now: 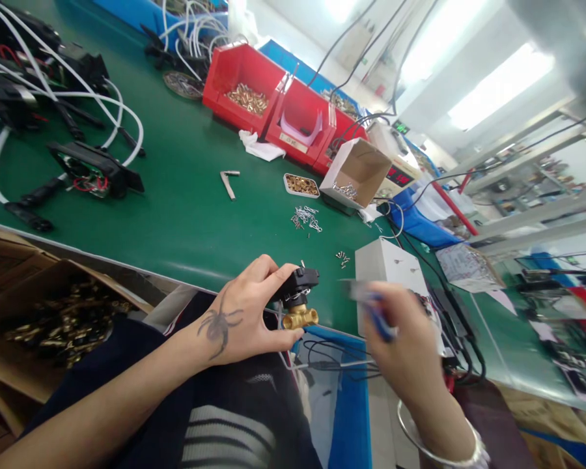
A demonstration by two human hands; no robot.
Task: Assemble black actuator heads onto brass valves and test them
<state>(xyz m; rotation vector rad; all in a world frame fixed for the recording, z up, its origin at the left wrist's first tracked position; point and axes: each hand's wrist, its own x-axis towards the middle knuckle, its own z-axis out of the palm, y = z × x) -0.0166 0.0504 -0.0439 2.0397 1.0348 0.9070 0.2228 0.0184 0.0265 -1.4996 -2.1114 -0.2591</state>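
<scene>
My left hand [247,312] is closed around a small valve part [299,299] with a black plastic top and a brass body, held just over the near edge of the green table [185,208]. My right hand [403,348], blurred by motion, is closed on a blue-handled tool [376,312] whose pale tip points left toward the valve part. A bracelet sits on the right wrist.
Red bins [273,98] with brass parts stand at the back, beside an open cardboard box [356,172], a small tray of brass fittings [301,185] and loose screws [306,218]. Black assemblies with white cables [78,130] lie far left. A white box [388,264] stands right; a carton of brass parts [63,319] sits lower left.
</scene>
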